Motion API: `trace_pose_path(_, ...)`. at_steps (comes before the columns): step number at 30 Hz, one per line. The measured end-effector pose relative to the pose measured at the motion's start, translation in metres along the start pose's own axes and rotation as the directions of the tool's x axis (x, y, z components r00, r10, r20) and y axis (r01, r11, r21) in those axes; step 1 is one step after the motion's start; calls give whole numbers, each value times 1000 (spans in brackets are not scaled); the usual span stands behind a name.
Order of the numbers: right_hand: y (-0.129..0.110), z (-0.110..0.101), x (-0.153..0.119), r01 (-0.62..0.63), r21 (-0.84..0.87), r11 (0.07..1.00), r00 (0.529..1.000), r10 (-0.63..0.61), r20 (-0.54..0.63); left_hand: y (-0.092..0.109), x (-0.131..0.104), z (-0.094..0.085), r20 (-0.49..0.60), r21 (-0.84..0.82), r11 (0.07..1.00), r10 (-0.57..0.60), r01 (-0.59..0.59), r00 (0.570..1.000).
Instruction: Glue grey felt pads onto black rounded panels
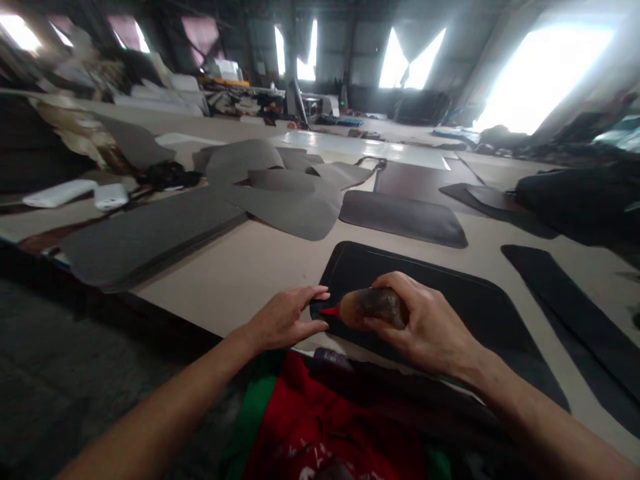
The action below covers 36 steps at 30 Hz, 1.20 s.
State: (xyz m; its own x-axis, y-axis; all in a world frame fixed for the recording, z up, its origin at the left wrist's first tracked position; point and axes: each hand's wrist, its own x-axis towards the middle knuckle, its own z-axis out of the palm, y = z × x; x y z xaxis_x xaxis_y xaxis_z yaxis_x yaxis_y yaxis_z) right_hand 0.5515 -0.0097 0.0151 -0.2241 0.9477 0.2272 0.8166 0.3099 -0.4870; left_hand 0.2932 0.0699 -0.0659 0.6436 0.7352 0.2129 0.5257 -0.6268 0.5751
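My right hand (425,323) is wrapped round a stained brown glue bottle (367,308) with a red pointed nozzle. The bottle lies tilted over, its tip aimed left at the near left corner of a black leather-like panel (440,287). I cannot tell whether the tip touches the surface. A thin pale line runs along the panel's far edge. At the panel's left end rests my left hand (287,317), fingers and thumb stretched apart around the corner, holding nothing.
Beyond the panel lies a dark padded piece (403,219). Grey sheets (280,187) are heaped at the back left, beside a grey stack (155,233). Long black strips (580,313) lie at the right. The table's near edge (185,323) runs close to my body.
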Motion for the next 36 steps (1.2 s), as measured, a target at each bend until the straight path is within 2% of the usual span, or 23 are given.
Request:
trace_pose_path(9,-1,0,6,56,-3,998,998,-56,1,2,0,-1,18,-2,1000,-13,13,1000)
trace_pose_path(18,-7,-7,15,94,-21,995,994,-93,55,2,1,-3,37,-30,999,-29,30,999)
trace_pose_path(24,-2,-20,15,77,-69,995,993,-70,98,1,0,-1,28,-11,1000,-16,17,999)
trace_pose_path(32,-3,-13,17,84,-42,996,995,-81,62,3,1,-2,27,-25,999,-20,21,999)
trace_pose_path(36,0,-22,16,61,-63,996,995,-55,88,3,1,-2,20,-7,1000,-7,7,1000)
